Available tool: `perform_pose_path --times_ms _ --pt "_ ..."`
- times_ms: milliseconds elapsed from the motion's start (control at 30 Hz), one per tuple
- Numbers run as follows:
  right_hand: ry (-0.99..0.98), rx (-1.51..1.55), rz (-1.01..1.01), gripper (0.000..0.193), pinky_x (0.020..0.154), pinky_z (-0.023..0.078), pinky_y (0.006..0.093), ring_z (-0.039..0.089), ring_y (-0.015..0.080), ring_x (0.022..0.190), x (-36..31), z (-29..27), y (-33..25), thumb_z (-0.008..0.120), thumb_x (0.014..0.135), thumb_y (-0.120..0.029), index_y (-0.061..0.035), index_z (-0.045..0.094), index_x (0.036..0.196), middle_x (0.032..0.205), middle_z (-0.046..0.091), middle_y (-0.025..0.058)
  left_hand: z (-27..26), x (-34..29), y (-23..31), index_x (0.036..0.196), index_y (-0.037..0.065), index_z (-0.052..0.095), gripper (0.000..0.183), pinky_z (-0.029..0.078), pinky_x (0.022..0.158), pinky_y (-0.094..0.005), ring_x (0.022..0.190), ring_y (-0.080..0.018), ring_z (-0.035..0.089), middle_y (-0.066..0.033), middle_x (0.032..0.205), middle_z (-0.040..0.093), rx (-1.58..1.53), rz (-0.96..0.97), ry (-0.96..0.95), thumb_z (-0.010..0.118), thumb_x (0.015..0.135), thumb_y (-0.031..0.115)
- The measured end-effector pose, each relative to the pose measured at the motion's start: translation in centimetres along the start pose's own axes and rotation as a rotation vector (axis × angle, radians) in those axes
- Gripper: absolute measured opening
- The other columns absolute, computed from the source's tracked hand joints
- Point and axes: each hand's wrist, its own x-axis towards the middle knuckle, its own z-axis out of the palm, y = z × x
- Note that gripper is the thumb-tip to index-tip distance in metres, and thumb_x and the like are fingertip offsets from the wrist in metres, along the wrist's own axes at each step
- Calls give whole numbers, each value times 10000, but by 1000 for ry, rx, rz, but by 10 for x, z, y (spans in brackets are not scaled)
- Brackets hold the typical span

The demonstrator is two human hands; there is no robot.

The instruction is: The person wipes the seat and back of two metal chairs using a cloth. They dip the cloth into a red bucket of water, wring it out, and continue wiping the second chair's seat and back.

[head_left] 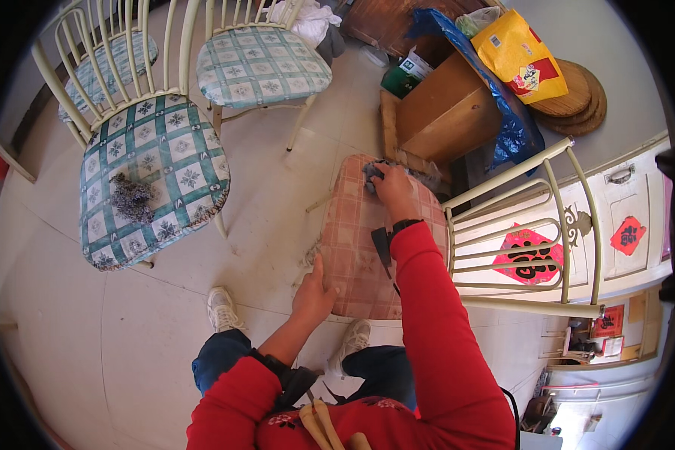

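A chair with a pink checked seat (360,247) and a cream metal backrest (502,247) stands in front of me. My right hand (394,191) is closed around a crumpled grey-blue cloth (373,172), pressed on the far part of that seat. At the seat's near left edge, my left hand (315,296) grips the rim, its thumb pointing up and its fingers curled. Part of its grip is hidden. Dark straps circle both wrists.
To the left stands a chair with a green checked seat (180,161), a dark scrubber-like bundle (133,199) lying on it. Another green-seated chair (262,64) is behind. Far right are a brown wooden box (446,105), blue plastic sheet (514,135), yellow bag (521,56) and round wooden boards (577,97).
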Motion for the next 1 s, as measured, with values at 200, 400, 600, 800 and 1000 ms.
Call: perform_pose_path --times_ms 200,400,600,800,1000 --pt "-25 45 -155 362 804 495 442 591 364 949 -76 -7 10 679 804 -208 -207 643 1164 1075 557 161 7 8 -2 1462 28 265 790 461 895 -419 1078 -379 562 -269 1143 565 -38 -13 53 654 803 228" --pt "-2 298 -226 432 806 503 414 578 374 984 -223 -25 14 713 758 -119 -228 640 1170 1126 533 169 34 16 -7 1407 -21 347 760 449 934 -411 1118 -397 553 -283 1206 556 -128 72 326 633 841 399" --pt "-43 254 -208 477 802 505 409 576 369 1019 -292 -49 29 732 732 -101 -242 643 1178 1150 537 165 44 19 -2 1381 -17 382 721 446 943 -404 1138 -383 551 -267 1246 550 -114 21 406 637 853 403" --pt "72 343 -71 399 813 493 426 563 375 1010 -193 -26 59 711 774 -119 -221 654 1156 1148 530 169 44 16 1 1389 -2 376 658 431 968 -372 1173 -354 539 -245 1286 533 -251 65 397 654 867 287" --pt "33 205 7 335 848 487 452 586 381 1006 -51 -7 66 704 764 -152 -164 681 1099 1101 585 201 45 17 2 1408 -17 343 667 374 1031 -345 1256 -311 479 -239 1362 473 -416 36 379 646 874 243"
